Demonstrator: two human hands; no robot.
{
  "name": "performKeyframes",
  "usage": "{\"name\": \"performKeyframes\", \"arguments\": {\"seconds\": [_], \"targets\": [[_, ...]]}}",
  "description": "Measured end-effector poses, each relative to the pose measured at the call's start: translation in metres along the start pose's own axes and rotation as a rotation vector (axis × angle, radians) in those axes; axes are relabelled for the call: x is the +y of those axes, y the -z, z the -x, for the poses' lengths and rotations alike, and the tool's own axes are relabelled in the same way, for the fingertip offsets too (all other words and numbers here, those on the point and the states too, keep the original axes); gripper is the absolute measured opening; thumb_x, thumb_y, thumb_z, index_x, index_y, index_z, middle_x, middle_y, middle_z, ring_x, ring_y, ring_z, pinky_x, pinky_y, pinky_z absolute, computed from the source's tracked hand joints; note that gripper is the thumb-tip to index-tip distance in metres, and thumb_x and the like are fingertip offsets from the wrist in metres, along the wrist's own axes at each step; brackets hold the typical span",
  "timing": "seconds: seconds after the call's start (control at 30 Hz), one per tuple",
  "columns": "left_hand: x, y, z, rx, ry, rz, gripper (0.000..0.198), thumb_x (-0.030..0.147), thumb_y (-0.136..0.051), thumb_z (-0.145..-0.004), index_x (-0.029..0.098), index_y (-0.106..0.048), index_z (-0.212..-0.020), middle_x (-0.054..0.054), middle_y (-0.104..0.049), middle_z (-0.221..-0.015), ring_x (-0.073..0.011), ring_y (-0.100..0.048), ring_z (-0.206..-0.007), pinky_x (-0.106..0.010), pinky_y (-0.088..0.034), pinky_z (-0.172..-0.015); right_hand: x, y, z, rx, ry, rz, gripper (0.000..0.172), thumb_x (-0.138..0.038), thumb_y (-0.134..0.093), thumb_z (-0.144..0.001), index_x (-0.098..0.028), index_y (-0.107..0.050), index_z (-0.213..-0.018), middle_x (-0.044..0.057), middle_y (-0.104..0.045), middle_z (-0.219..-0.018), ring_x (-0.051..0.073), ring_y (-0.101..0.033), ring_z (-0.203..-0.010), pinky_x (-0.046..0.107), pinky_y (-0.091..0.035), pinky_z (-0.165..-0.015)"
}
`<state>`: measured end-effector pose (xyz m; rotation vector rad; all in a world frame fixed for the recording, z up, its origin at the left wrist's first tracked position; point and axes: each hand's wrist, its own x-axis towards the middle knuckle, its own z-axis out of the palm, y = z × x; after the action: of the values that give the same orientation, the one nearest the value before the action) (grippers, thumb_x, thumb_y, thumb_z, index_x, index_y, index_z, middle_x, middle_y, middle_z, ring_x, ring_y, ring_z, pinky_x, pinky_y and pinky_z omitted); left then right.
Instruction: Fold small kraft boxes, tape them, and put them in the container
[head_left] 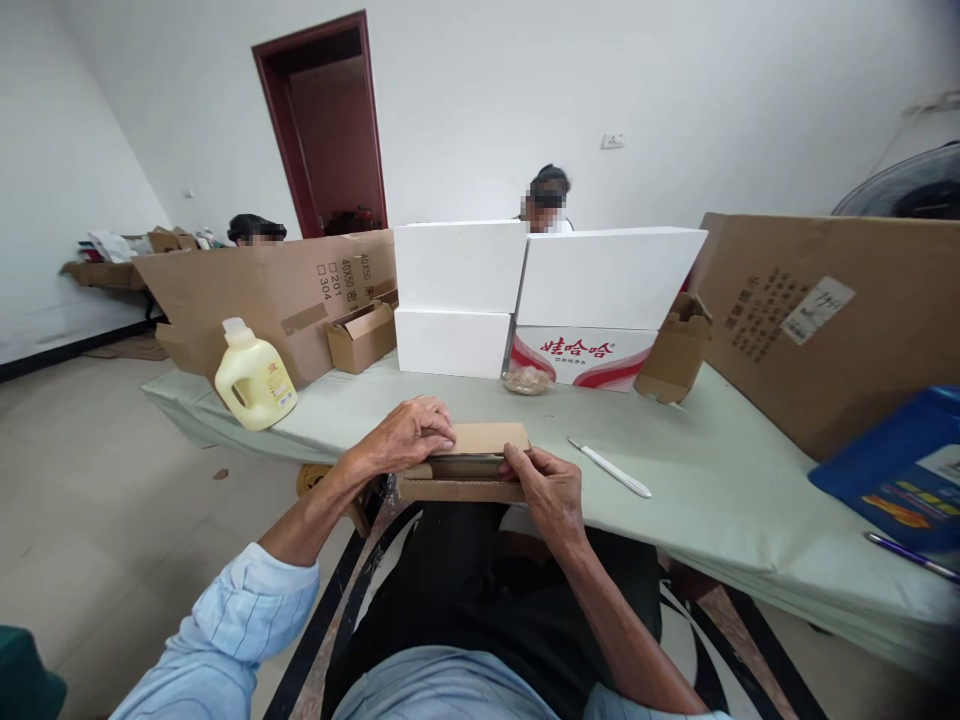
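Note:
A small brown cardboard box (461, 490) sits at the near edge of the table, its lid flap (487, 437) raised at the back. My left hand (416, 432) is closed with thumb and fingertips on the flap's left end. At the right end my right hand (551, 485) grips the box, thumb near the flap's edge and fingers on the outer side. Between flap and front wall the inside shows as a dark gap; what it holds, I cannot make out. To the right of the box lies a white-handled scalpel (611, 467).
White boxes (461, 265) and a red-and-white printed carton (581, 357) are stacked across the table (345, 400). A yellow jug (255, 378) stands left, a blue container (900, 470) right. Large cardboard cartons (832, 320) flank both sides. Two people (551, 195) sit behind.

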<state>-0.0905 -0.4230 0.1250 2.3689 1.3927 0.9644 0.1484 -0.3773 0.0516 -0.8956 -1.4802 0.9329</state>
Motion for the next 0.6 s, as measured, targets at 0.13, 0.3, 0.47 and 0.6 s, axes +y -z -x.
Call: {"name": "performKeyframes", "arguments": {"seconds": [0.13, 0.3, 0.47, 0.6], "targets": [[-0.004, 0.000, 0.000, -0.043, -0.040, 0.011, 0.015, 0.020, -0.071, -0.093, 0.024, -0.085, -0.091, -0.006, -0.075, -0.104, -0.0226, -0.069, -0.100, -0.035, -0.054, -0.090, 0.001, -0.001, 0.003, -0.008, -0.033, -0.050, 0.046, -0.062, -0.076, -0.083, -0.022, -0.076, -0.059, 0.005, -0.072, -0.061, 0.022, -0.066, -0.059, 0.033, -0.055, -0.063], [-0.006, -0.001, -0.001, -0.047, -0.088, 0.058, 0.019, 0.015, -0.068, -0.094, 0.022, -0.082, -0.083, -0.006, -0.073, -0.100, -0.0215, -0.068, -0.099, -0.034, -0.053, -0.091, 0.002, -0.001, 0.008, -0.003, -0.031, -0.058, 0.046, -0.063, -0.077, -0.083, -0.023, -0.077, -0.059, 0.004, -0.071, -0.060, 0.023, -0.067, -0.060, 0.035, -0.056, -0.065], [-0.006, 0.002, 0.002, -0.102, -0.087, 0.154, 0.015, 0.017, -0.066, -0.095, 0.021, -0.081, -0.093, -0.007, -0.071, -0.108, -0.0213, -0.068, -0.101, -0.034, -0.053, -0.092, 0.004, 0.003, 0.010, 0.009, -0.063, -0.089, 0.044, -0.061, -0.079, -0.081, -0.024, -0.077, -0.059, 0.005, -0.072, -0.060, 0.023, -0.067, -0.059, 0.035, -0.056, -0.063], [-0.014, 0.010, 0.006, -0.167, -0.049, 0.247, 0.020, 0.023, -0.072, -0.092, 0.022, -0.082, -0.109, -0.010, -0.070, -0.118, -0.0224, -0.068, -0.107, -0.036, -0.055, -0.094, 0.007, 0.007, 0.011, 0.009, -0.051, -0.075, 0.043, -0.061, -0.078, -0.082, -0.024, -0.077, -0.058, 0.005, -0.073, -0.060, 0.023, -0.068, -0.062, 0.035, -0.057, -0.067]]}}
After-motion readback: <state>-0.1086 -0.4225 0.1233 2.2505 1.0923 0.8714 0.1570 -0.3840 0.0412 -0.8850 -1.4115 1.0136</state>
